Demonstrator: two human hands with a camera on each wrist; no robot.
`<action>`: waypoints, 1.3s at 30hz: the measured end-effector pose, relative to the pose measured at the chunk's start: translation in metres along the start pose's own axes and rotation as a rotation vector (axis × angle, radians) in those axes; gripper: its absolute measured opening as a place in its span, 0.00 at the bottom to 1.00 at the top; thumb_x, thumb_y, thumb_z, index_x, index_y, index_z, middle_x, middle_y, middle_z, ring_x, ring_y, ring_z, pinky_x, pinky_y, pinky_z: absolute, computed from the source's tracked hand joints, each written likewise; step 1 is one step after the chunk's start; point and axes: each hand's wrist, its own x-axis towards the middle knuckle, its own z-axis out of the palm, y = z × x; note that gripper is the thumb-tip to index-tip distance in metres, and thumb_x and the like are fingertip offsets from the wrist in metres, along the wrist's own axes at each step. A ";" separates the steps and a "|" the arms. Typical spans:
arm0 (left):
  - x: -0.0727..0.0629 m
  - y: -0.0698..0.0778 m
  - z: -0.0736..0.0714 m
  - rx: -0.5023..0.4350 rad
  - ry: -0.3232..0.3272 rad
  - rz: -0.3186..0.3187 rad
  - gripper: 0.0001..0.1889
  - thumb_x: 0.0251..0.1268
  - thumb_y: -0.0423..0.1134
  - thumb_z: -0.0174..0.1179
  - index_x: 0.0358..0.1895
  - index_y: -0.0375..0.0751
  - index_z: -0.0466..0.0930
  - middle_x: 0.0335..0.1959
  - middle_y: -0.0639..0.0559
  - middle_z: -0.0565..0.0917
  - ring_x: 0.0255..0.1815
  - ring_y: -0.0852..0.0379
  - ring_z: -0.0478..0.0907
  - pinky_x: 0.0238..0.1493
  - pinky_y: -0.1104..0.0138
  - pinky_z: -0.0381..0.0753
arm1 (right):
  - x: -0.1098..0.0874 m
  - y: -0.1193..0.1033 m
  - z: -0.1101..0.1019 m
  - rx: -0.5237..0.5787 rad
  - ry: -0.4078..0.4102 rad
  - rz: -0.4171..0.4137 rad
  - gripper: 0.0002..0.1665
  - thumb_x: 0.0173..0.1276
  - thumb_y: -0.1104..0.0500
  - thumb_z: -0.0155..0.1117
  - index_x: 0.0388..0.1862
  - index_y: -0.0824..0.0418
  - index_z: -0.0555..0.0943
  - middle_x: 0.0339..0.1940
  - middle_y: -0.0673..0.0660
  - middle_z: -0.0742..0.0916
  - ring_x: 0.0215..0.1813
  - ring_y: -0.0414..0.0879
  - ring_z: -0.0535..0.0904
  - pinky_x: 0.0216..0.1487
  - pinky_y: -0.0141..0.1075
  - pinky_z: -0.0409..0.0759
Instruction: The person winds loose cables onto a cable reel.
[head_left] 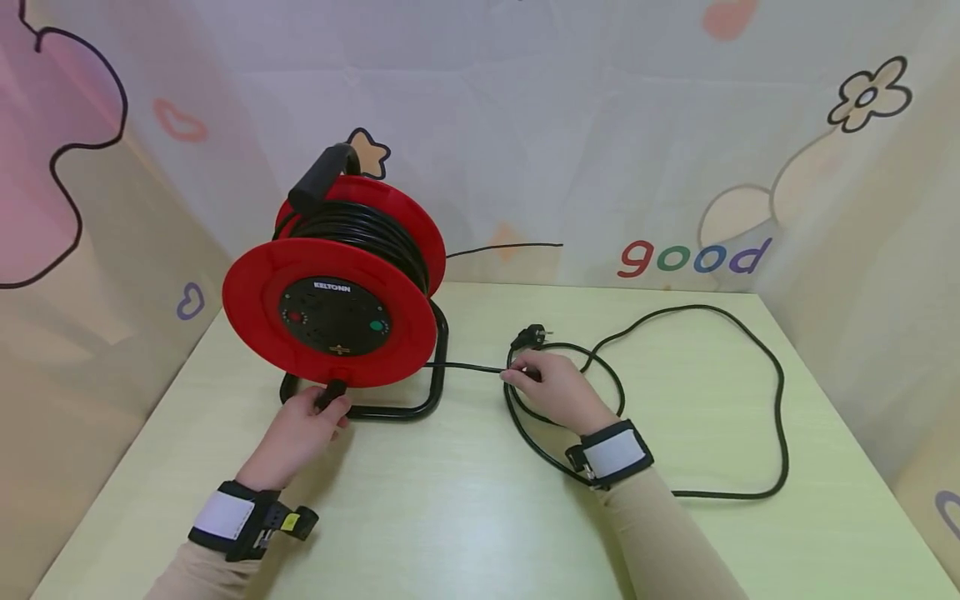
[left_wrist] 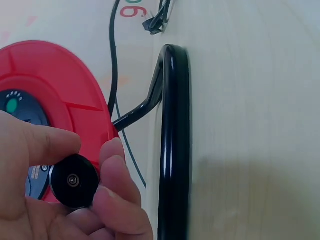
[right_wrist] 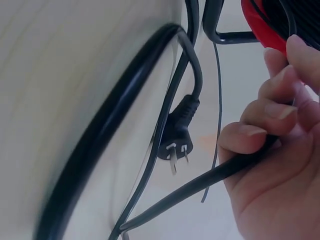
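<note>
A red cable reel [head_left: 247,292] with black cord wound on its drum stands on a black tube frame [head_left: 397,413] at the table's left. My left hand [head_left: 303,425] grips the black crank knob [head_left: 332,392] low on the reel's front disc; in the left wrist view thumb and fingers wrap the round knob [left_wrist: 74,181]. To the right, my right hand [head_left: 555,385] holds the black cord [head_left: 472,367] that runs taut from the reel. In the right wrist view the cord [right_wrist: 200,182] passes through its curled fingers.
Loose cord [head_left: 780,400] lies in loops across the table's right side. Its plug [head_left: 531,337] lies just behind the right hand, prongs bare. A black carrying handle [head_left: 322,179] tops the reel. Behind the table [head_left: 450,517] hangs a printed curtain [head_left: 525,150].
</note>
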 end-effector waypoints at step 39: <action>-0.015 0.000 -0.042 -0.233 0.438 0.007 0.22 0.72 0.58 0.47 0.51 0.41 0.65 0.27 0.48 0.66 0.24 0.54 0.64 0.21 0.64 0.63 | 0.033 -0.040 0.053 -0.062 -0.100 -0.128 0.06 0.72 0.54 0.60 0.40 0.53 0.82 0.27 0.45 0.80 0.29 0.40 0.73 0.32 0.33 0.72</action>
